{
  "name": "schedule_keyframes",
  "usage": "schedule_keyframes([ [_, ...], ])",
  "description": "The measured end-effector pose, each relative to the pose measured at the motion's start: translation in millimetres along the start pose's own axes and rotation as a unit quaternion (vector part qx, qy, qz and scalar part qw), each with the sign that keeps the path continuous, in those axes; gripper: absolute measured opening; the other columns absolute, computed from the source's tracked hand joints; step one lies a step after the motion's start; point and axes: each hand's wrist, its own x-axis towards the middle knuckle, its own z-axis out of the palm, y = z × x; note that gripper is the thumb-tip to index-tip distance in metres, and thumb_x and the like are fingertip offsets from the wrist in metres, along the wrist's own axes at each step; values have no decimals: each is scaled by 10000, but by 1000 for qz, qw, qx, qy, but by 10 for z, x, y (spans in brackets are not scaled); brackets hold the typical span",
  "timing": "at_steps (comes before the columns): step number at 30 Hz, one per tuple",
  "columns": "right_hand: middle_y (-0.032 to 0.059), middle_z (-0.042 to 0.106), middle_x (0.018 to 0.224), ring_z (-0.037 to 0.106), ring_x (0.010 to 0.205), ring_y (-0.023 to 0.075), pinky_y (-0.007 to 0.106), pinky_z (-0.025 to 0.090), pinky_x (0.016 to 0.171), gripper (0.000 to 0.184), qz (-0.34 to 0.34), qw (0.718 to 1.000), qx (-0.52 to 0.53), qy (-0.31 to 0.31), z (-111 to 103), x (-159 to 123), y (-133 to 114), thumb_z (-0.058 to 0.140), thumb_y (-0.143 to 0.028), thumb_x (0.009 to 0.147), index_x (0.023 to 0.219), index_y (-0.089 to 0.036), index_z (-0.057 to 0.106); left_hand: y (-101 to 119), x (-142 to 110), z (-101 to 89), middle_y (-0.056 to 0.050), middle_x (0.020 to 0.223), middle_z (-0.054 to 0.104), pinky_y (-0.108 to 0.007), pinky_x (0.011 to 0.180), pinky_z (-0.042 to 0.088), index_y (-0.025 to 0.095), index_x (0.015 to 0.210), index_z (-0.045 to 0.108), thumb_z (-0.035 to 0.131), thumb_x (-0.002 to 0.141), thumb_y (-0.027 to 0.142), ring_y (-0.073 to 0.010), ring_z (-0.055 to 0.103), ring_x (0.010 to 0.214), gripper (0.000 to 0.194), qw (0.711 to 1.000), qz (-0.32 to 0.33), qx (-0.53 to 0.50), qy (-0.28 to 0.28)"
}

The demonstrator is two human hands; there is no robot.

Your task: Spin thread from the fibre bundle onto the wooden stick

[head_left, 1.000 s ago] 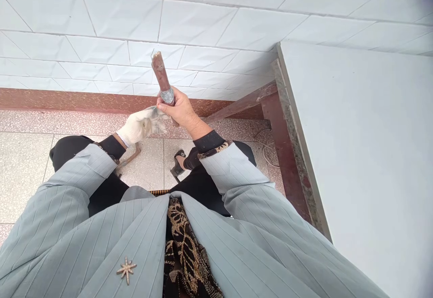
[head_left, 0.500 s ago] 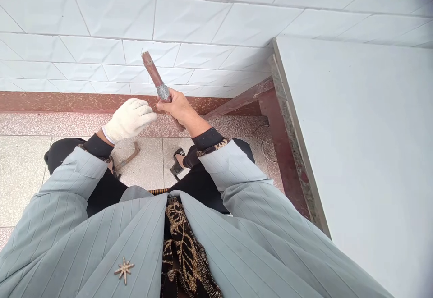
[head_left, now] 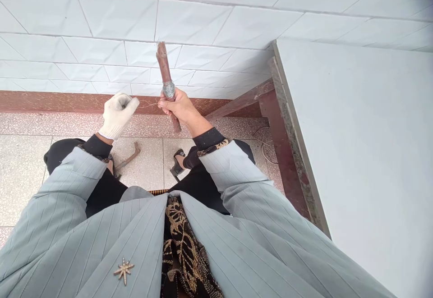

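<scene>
A: In the head view, where is the stick (head_left: 163,63) held?

B: It is held in front of the body, tilted slightly, by the bare right hand (head_left: 180,107). The lower part is gripped with the fingers wrapped around it, just below a coil of wire (head_left: 168,89).

A: And the gloved left hand (head_left: 117,112)?

B: Its fingers are curled in, and a thin strand (head_left: 148,103) appears to be pinched at their tips. The gap to the right hand is spanned by it.

A: How much room is left around them?

B: Between the hands, only the strand is seen. The stick's upper end is seen against the tiled wall (head_left: 108,14); whether it is touched cannot be told. On the right, the edge of the white tabletop (head_left: 365,153) is set well apart from the right hand.

A: What is found lower down?

B: A curved wooden handle (head_left: 131,155) is seen on the floor (head_left: 145,174), near the left foot. A cable (head_left: 266,153) is looped beside the table's frame (head_left: 284,153).
</scene>
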Motion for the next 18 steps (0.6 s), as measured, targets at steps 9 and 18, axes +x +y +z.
schedule_keyframes([
  [9, -72, 468, 737, 378, 528, 52, 222, 344, 482, 365, -4, 995, -50, 89, 43, 24, 17, 754, -231, 820, 943, -239, 410, 21, -60, 120, -82, 1016, 742, -301, 644, 553, 233, 950, 656, 410, 1023, 645, -118, 592, 647, 485, 928, -123, -344, -69],
  [18, -66, 448, 694, 351, 531, 76, 255, 328, 507, 303, 39, 990, -84, 104, 103, -11, -43, 677, -126, 821, 907, -240, 410, -267, 49, 18, -116, 1571, 522, -443, 885, 559, 325, 1609, 353, 533, 921, 282, -243, 682, 997, 712, 981, 119, 59, -140],
])
